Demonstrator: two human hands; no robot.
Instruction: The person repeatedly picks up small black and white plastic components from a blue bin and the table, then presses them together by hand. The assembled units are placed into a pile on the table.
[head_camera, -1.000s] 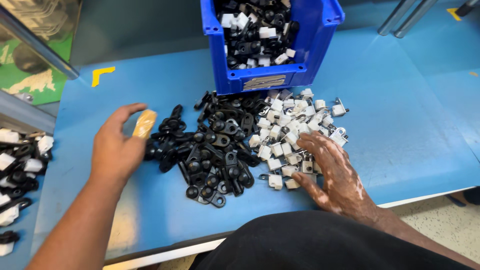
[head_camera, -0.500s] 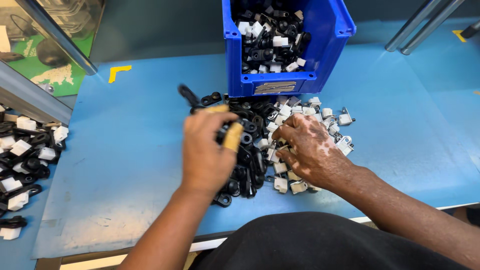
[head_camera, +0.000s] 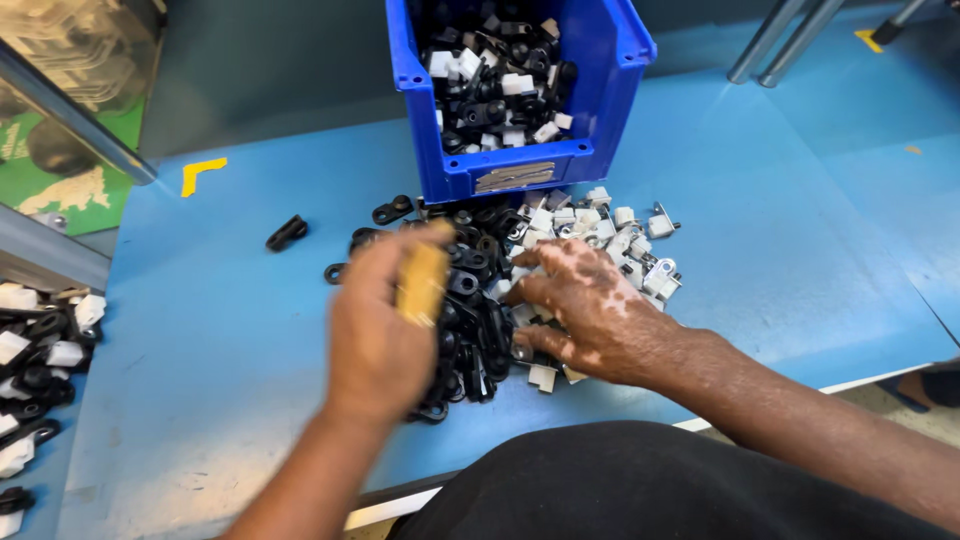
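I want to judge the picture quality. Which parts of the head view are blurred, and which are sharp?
In the head view, the left hand is smeared by motion blur; the right hand, resting on the pile of black and white parts, looks sharper; the blue bin and blue table are crisp and evenly lit.

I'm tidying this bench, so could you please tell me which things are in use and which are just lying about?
In use: left hand; right hand; black clips; white clips; blue bin.

Lying about: stray black clip; yellow corner mark; side pile.
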